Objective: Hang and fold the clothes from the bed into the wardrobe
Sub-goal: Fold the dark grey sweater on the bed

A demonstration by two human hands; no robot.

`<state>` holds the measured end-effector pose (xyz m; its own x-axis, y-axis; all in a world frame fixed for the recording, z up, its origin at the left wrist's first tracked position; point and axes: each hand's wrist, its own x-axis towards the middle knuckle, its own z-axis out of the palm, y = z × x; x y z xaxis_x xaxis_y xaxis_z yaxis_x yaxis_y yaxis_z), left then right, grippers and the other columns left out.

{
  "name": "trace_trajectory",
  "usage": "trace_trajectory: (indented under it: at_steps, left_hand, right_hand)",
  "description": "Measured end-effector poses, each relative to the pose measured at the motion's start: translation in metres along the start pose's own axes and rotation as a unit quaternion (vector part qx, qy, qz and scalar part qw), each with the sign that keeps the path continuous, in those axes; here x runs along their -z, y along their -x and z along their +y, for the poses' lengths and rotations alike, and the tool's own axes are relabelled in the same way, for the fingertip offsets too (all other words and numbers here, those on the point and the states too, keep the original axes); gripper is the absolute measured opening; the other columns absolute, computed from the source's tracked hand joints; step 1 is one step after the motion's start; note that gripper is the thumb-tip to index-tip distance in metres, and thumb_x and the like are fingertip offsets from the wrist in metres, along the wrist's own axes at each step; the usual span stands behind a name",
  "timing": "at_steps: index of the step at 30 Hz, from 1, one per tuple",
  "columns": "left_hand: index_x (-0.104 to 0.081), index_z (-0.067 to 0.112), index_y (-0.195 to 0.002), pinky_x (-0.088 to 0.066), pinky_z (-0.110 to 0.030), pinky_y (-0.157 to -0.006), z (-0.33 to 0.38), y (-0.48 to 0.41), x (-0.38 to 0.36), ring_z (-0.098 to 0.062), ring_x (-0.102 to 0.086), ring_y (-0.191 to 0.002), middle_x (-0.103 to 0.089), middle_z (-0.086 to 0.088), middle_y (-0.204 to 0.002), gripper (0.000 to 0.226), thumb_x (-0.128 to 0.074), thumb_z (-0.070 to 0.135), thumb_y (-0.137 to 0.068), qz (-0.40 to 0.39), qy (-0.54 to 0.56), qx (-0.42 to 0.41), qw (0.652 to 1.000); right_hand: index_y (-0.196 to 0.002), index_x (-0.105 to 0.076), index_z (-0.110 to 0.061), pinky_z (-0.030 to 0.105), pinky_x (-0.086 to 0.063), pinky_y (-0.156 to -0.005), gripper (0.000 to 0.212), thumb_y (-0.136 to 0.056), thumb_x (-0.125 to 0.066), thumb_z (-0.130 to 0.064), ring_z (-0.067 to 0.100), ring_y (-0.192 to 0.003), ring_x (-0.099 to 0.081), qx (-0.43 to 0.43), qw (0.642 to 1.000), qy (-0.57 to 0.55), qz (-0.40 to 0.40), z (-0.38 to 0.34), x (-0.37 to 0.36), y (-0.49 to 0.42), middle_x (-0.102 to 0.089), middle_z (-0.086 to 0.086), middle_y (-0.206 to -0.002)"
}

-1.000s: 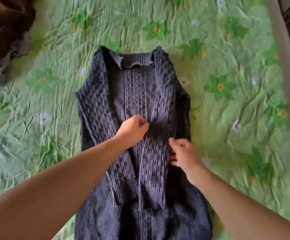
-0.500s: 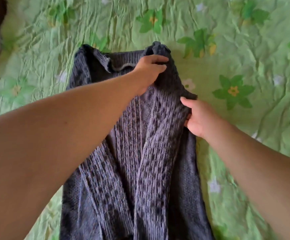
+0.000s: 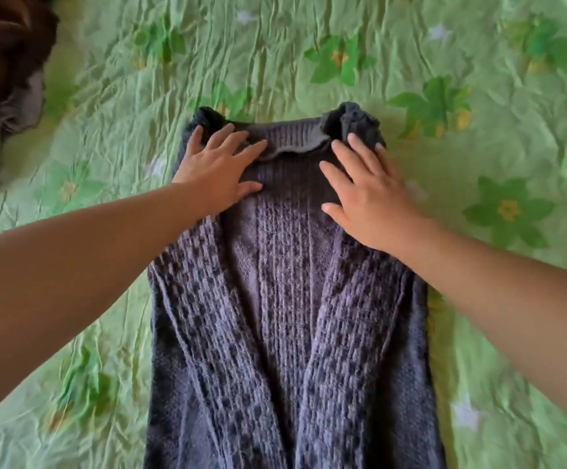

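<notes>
A dark grey-purple knitted sweater point(image 3: 285, 299) lies flat on the bed, collar away from me, with both sleeves folded inward down its front. My left hand point(image 3: 218, 167) rests flat with spread fingers on the sweater's left shoulder, just beside the ribbed collar. My right hand point(image 3: 370, 194) presses flat on the right shoulder, fingers straight and pointing toward the collar. Neither hand grips the fabric. The sweater's lower hem runs out of view at the bottom.
The bed is covered with a wrinkled green sheet point(image 3: 478, 164) printed with flowers. A heap of brown and grey clothes point(image 3: 1, 72) sits at the far left edge. The wardrobe is not in view.
Both hands let go of the folded right sleeve and moved up to the shoulders, where they now lie flat. The view has shifted closer to the collar.
</notes>
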<state>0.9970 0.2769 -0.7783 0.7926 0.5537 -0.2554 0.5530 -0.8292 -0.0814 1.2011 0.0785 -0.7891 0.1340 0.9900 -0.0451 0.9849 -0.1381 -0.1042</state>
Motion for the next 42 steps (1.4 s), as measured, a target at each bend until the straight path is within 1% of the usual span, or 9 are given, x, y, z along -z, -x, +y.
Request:
trace_trajectory:
  at_steps: [6,9,11,13,16,20,25,32,42]
  left_hand:
    - [-0.050,0.022,-0.134,-0.038,-0.053,-0.106,-0.022,-0.003,0.008,-0.033,-0.043,-0.133,-0.052,-0.007,-0.137,0.038,-0.058,0.022,-0.097,0.073,0.016,-0.051,0.996]
    - [-0.055,0.020,-0.124,-0.050,-0.045,-0.082,-0.031,-0.022,0.029,-0.036,-0.055,-0.111,-0.057,-0.009,-0.122,0.030,-0.052,0.012,-0.095,0.114,0.116,0.050,0.986]
    - [-0.048,0.022,-0.133,-0.048,-0.035,-0.065,-0.038,-0.042,0.047,-0.030,-0.060,-0.098,-0.054,-0.010,-0.126,0.042,-0.049,0.006,-0.094,0.164,0.315,0.220,0.908]
    - [-0.028,0.028,-0.149,-0.054,-0.032,-0.066,-0.045,-0.047,0.055,-0.024,-0.061,-0.097,-0.050,-0.011,-0.135,0.067,-0.049,0.001,-0.091,0.204,0.449,0.283,0.822]
    - [-0.030,0.027,-0.152,-0.054,-0.042,-0.098,-0.031,-0.011,0.042,-0.024,-0.055,-0.119,-0.045,-0.008,-0.144,0.060,-0.053,0.017,-0.098,0.149,0.381,0.168,0.897]
    - [-0.010,0.030,-0.160,-0.004,-0.053,-0.124,0.013,0.086,-0.022,-0.029,0.004,-0.155,0.002,-0.010,-0.168,0.069,-0.032,0.058,-0.101,0.031,0.109,0.036,0.993]
    - [0.004,0.026,-0.161,-0.002,-0.052,-0.125,0.027,0.130,-0.080,-0.028,0.012,-0.154,0.015,-0.014,-0.167,0.076,-0.012,0.067,-0.099,0.019,0.036,0.041,0.998]
    - [0.014,0.028,-0.158,0.000,-0.054,-0.124,0.048,0.154,-0.066,-0.028,0.016,-0.153,0.018,-0.013,-0.166,0.076,-0.012,0.068,-0.099,0.001,0.059,0.072,0.996]
    - [-0.017,0.041,-0.158,-0.024,-0.069,-0.114,0.152,0.426,-0.116,-0.038,-0.014,-0.153,-0.010,-0.019,-0.166,0.074,-0.046,0.060,-0.093,-0.050,0.104,-0.101,0.988]
  right_hand:
    - [-0.128,-0.053,-0.013,0.050,-0.036,-0.098,0.031,-0.098,-0.052,-0.021,0.036,-0.118,-0.048,-0.037,0.995,0.081,-0.047,0.001,0.014,-0.057,-0.056,0.014,-0.123]
    - [-0.156,-0.020,-0.025,0.047,-0.045,-0.089,0.065,-0.100,-0.052,-0.029,0.038,-0.110,-0.054,-0.067,0.995,0.012,-0.074,0.001,0.031,-0.075,-0.054,0.016,-0.126]
    - [-0.160,0.006,-0.029,0.041,-0.049,-0.077,0.084,-0.101,-0.054,-0.031,0.032,-0.091,-0.058,-0.166,0.977,-0.120,-0.061,-0.001,0.041,-0.089,-0.056,0.017,-0.123]
    - [-0.161,0.004,-0.027,0.036,-0.047,-0.080,0.083,-0.101,-0.054,-0.030,0.026,-0.094,-0.054,-0.238,0.945,-0.224,-0.034,-0.004,0.047,-0.098,-0.051,0.015,-0.139]
    - [-0.154,-0.031,-0.014,0.048,-0.045,-0.101,0.062,-0.099,-0.052,-0.034,0.036,-0.123,-0.051,-0.169,0.975,-0.142,0.002,-0.018,0.037,-0.072,-0.047,0.016,-0.143]
    - [-0.156,-0.028,-0.014,0.064,-0.008,-0.120,0.074,-0.098,-0.043,-0.058,0.034,-0.153,-0.015,-0.090,0.996,-0.001,-0.020,-0.053,0.001,0.010,-0.022,0.013,-0.164]
    - [-0.162,-0.007,-0.016,0.066,-0.003,-0.120,0.090,-0.095,-0.011,-0.076,0.028,-0.156,0.007,-0.139,0.983,0.042,-0.112,-0.072,-0.039,0.065,0.001,0.006,-0.170]
    - [-0.161,0.006,-0.020,0.065,0.001,-0.120,0.088,-0.094,-0.011,-0.074,0.028,-0.155,0.014,-0.146,0.981,-0.006,-0.126,-0.089,-0.025,0.080,0.017,0.006,-0.168]
    - [-0.156,-0.038,-0.023,0.073,-0.020,-0.113,0.074,-0.093,-0.046,-0.061,0.042,-0.152,-0.017,-0.012,0.988,-0.025,-0.153,-0.201,-0.045,0.375,-0.012,0.018,-0.167]
